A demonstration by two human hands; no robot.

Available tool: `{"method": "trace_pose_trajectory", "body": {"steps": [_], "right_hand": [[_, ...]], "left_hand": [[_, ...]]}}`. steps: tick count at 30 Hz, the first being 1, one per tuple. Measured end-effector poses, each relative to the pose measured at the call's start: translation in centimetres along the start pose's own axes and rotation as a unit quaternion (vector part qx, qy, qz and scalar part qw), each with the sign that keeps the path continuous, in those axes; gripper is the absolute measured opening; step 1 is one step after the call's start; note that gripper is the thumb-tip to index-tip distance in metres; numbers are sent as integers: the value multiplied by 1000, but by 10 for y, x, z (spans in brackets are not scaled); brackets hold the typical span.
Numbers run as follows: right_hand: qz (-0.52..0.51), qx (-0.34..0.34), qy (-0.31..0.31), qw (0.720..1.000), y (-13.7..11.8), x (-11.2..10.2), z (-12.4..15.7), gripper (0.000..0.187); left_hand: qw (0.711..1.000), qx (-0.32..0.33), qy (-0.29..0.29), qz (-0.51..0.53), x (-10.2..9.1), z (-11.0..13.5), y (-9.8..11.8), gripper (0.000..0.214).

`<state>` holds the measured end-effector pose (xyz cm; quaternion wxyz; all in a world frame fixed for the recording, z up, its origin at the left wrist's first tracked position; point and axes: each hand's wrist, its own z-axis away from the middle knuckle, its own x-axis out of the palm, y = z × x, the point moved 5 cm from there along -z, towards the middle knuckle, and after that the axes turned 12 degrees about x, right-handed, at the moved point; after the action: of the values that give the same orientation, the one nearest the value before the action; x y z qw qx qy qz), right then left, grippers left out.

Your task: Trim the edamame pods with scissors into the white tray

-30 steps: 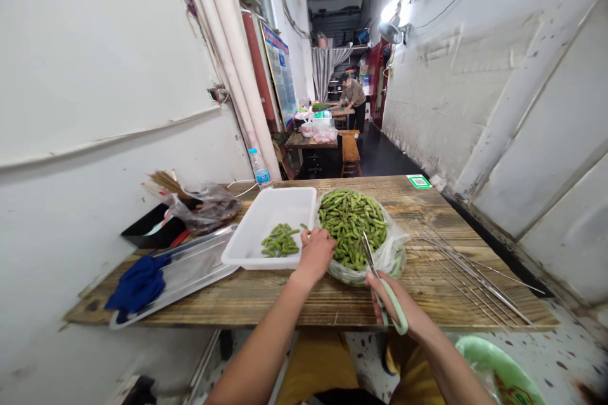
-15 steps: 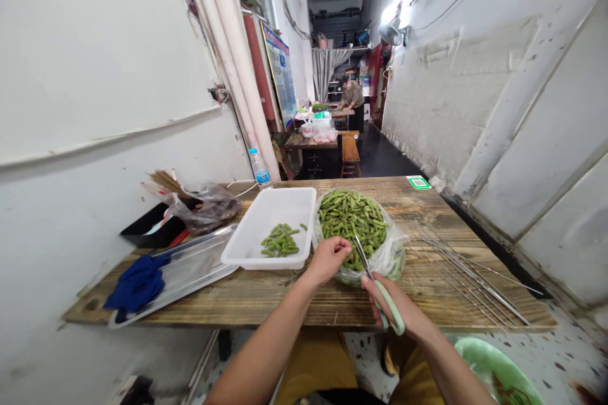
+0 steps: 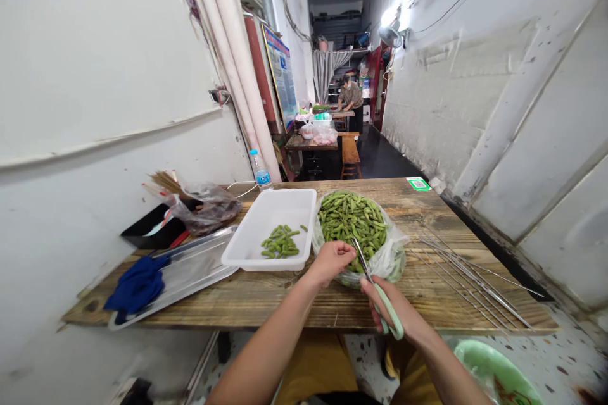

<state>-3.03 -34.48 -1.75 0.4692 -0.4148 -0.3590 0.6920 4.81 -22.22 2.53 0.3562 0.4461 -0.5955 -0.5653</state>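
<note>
Apparently early on: most green pods (image 3: 351, 218) are heaped in the plastic bag (image 3: 395, 247); few lie in the white tray (image 3: 266, 263) left of it. Over the bag's near side, the left hand (image 3: 334, 261) pinches, contents unclear; the right hand (image 3: 403, 305) grips scissors (image 3: 392, 315).

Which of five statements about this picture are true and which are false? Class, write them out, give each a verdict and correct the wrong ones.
1. The right hand holds the green-handled scissors. True.
2. The white tray holds more green pods than the plastic bag. False: the plastic bag holds far more.
3. The left hand is close to the tips of the scissors. True.
4. The metal skewers lie to the left of the white tray. False: they lie to the right of the plastic bag.
5. The water bottle has a red cap. False: its cap is blue.
</note>
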Motion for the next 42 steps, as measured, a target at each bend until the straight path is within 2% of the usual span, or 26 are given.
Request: {"method": "trace_pose_trajectory", "body": {"steps": [6, 11, 14, 17, 20, 25, 28, 36, 42], "right_hand": [[-52, 19, 0, 998, -1, 2, 2, 52], [-49, 33, 20, 998, 2, 1, -1, 54], [-43, -2, 28, 999, 3, -2, -3, 52], [-45, -20, 24, 999, 3, -3, -3, 52], [-50, -18, 11, 999, 2, -1, -1, 54], [-40, -35, 2, 999, 1, 2, 1, 52], [-41, -39, 5, 998, 3, 1, 0, 49], [-52, -35, 11, 998, 2, -1, 2, 48], [-36, -38, 21, 998, -3, 0, 2, 47]], "left_hand": [[1000, -20, 6, -6, 6, 4, 3, 18], [999, -37, 8, 25, 7, 6, 5, 13], [993, -29, 51, 106, 3, 4, 7, 17], [968, -21, 106, 225, 0, 3, 8, 25], [953, -3, 133, 272, 0, 4, 10, 31], [957, 20, 135, 257, 9, 9, 13, 39], [961, 13, 137, 240, 13, 11, 11, 34], [951, 18, 198, 236, 9, 11, 7, 30], [963, 11, 180, 201, 14, 14, 6, 25]]}}
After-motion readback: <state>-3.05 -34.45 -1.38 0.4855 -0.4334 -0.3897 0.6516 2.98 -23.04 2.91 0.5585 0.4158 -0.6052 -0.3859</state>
